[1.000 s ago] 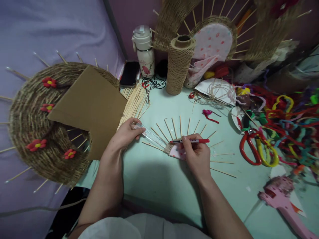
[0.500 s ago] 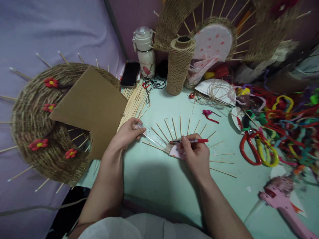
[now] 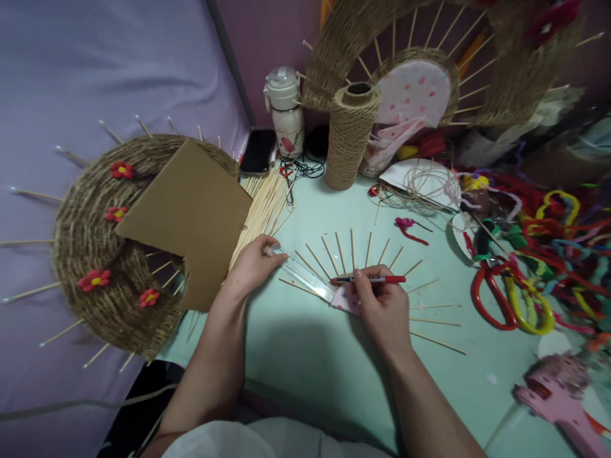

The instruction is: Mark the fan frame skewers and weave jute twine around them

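Note:
Between the thumb and fingers of my left hand is the end of a clear ruler, which slants down to the right. Its far end lies at a small spotted fabric piece, from which thin wooden sticks fan out over the table. My right hand grips a red-capped pen, held nearly level with its tip pointing left beside the ruler. The hand covers the right part of the fabric piece.
A twine-woven ring with red flowers and cardboard lies left. Behind stand a twine spool, a bottle and a phone. To the right are scissors, pipe cleaners and a pink glue gun.
The view has shifted slightly, so everything sits a little further right and lower. The ruler's far end looks shifted slightly over the fabric piece. Both hands keep their grips.

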`<state>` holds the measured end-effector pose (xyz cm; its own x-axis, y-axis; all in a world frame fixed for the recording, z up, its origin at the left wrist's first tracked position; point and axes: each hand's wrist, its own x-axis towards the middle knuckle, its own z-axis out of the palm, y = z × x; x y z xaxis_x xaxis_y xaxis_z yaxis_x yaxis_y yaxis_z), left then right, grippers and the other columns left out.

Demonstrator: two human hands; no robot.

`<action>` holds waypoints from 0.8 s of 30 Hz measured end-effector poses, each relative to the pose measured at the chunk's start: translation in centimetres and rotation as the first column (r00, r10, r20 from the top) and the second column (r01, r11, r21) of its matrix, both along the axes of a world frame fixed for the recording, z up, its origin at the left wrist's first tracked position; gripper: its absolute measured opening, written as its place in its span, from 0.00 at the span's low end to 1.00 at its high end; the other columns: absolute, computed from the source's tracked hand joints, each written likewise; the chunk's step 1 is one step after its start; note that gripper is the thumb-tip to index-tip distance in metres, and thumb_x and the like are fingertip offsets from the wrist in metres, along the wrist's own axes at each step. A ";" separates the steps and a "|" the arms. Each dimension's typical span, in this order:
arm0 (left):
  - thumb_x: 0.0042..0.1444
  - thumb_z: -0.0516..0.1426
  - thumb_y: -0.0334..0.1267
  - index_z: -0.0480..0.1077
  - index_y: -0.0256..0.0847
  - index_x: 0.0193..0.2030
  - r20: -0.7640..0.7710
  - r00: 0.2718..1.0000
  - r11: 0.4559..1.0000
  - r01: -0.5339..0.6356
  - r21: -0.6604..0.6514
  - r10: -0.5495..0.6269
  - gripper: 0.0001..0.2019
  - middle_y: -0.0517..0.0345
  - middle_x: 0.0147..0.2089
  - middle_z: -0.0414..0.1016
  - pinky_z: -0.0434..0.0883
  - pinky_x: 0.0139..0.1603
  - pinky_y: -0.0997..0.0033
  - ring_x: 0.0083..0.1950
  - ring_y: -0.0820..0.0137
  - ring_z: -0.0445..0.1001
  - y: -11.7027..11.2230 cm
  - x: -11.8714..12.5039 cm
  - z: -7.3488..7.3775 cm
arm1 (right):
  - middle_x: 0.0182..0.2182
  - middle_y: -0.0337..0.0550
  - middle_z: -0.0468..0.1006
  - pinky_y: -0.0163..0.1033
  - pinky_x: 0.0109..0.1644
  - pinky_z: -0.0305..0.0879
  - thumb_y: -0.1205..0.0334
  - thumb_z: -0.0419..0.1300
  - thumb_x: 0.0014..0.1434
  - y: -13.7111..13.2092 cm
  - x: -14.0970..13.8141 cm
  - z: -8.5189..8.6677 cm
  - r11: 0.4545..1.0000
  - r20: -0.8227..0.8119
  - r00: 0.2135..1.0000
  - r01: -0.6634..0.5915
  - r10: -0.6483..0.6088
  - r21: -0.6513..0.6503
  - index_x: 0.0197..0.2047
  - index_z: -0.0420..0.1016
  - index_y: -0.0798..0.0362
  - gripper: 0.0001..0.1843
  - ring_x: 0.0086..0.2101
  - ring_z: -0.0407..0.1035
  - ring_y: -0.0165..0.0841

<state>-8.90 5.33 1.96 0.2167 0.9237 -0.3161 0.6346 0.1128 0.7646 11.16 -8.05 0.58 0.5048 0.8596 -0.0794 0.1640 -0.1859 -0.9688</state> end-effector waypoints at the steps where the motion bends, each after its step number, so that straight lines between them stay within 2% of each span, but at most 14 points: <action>1: 0.45 0.63 0.44 0.69 0.40 0.40 -0.007 1.000 1.000 0.002 0.015 -0.002 0.16 0.66 0.22 0.66 0.58 0.26 0.74 0.23 0.73 0.65 0.0 -0.1 -0.2 | 0.22 0.36 0.75 0.33 0.26 0.61 0.48 0.57 0.61 0.0 0.0 0.0 1.000 -0.007 1.000 -0.002 0.002 -0.004 0.30 0.68 0.51 0.15 0.22 0.68 0.30; 5: 0.45 0.62 0.43 0.71 0.40 0.42 0.004 1.000 0.999 0.004 0.032 -0.004 0.17 0.66 0.22 0.66 0.58 0.27 0.73 0.23 0.73 0.64 0.1 -0.1 -0.7 | 0.21 0.37 0.75 0.33 0.26 0.60 0.48 0.57 0.61 -0.1 0.0 0.0 1.000 0.022 1.000 -0.010 0.011 -0.026 0.30 0.68 0.51 0.16 0.22 0.67 0.30; 11: 0.46 0.62 0.43 0.72 0.38 0.43 -0.019 1.000 1.000 0.002 0.021 -0.002 0.17 0.65 0.22 0.66 0.58 0.28 0.73 0.24 0.72 0.64 0.2 0.2 -0.5 | 0.21 0.37 0.74 0.34 0.26 0.59 0.47 0.56 0.61 0.0 0.1 -0.2 0.999 0.049 0.999 -0.013 0.015 -0.039 0.30 0.68 0.51 0.17 0.21 0.66 0.30; 17: 0.46 0.62 0.42 0.71 0.38 0.43 -0.003 1.000 1.000 -0.003 0.006 0.003 0.17 0.66 0.22 0.64 0.58 0.29 0.73 0.25 0.73 0.63 0.4 0.1 -1.1 | 0.22 0.38 0.74 0.34 0.27 0.59 0.46 0.55 0.61 -0.1 0.1 -0.6 0.998 0.053 0.999 -0.006 0.009 -0.059 0.30 0.68 0.51 0.18 0.22 0.67 0.30; 24: 0.47 0.60 0.40 0.69 0.38 0.43 0.006 1.000 1.000 0.022 -0.006 -0.022 0.16 0.67 0.22 0.63 0.58 0.29 0.72 0.24 0.73 0.62 0.4 0.3 -1.0 | 0.22 0.38 0.74 0.34 0.27 0.59 0.46 0.55 0.61 -0.1 0.1 -0.2 0.998 0.048 0.999 -0.014 0.016 -0.055 0.29 0.67 0.51 0.18 0.22 0.67 0.31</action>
<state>-8.62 5.77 0.91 0.2387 0.9169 -0.3199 0.6323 0.1033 0.7678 11.31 -8.13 0.36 0.4962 0.8622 -0.1019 0.2136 -0.2350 -0.9482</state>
